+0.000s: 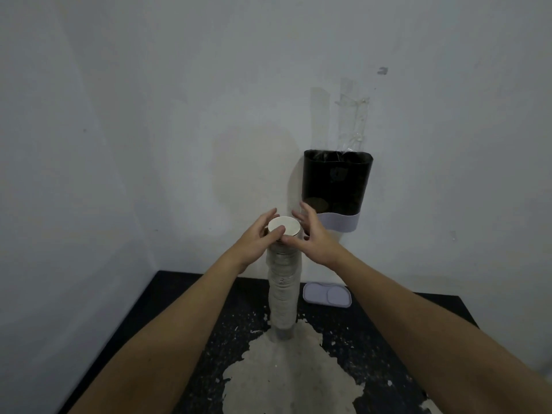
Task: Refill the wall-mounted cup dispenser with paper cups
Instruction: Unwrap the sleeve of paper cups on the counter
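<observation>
A tall stack of white paper cups (pixel 283 294) stands upright on the black table (pixel 191 297), open end up. My left hand (pixel 257 240) grips the top of the stack from the left, thumb on the rim. My right hand (pixel 313 234) holds the same top from the right, fingers spread around it. On the wall just behind and to the right hangs the cup dispenser (pixel 336 186), a dark translucent body with a pale band at its base; its top is open.
A pale lid (pixel 327 295) lies flat on the table under the dispenser. The table's black surface is worn, with a large bare patch (pixel 286 375) in front of the stack. White walls meet in a corner at the left.
</observation>
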Motion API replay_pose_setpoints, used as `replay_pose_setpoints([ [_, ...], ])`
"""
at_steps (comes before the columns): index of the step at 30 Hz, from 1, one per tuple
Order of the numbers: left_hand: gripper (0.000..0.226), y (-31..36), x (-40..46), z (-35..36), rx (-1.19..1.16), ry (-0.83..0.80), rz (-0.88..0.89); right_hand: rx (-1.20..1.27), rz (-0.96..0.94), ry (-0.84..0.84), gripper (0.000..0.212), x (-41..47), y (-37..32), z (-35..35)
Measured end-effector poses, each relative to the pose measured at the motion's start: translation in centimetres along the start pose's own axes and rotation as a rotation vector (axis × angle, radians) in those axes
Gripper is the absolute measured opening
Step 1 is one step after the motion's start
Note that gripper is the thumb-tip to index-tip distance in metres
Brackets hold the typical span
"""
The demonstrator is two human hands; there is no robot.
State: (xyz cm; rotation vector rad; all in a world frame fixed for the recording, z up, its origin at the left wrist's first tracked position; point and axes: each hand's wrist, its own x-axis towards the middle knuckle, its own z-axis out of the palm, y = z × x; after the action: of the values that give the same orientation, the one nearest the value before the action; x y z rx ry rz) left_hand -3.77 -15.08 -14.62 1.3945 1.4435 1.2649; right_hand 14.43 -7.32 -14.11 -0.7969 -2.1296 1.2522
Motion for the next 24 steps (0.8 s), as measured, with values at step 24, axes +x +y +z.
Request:
replay_pose_setpoints([
  [24,0.089,-6.7,0.2,1.9,0.14,-0.194,-0.185,-0.12,0.094,-0.306,0.088,-0.7,7.0,2.6],
])
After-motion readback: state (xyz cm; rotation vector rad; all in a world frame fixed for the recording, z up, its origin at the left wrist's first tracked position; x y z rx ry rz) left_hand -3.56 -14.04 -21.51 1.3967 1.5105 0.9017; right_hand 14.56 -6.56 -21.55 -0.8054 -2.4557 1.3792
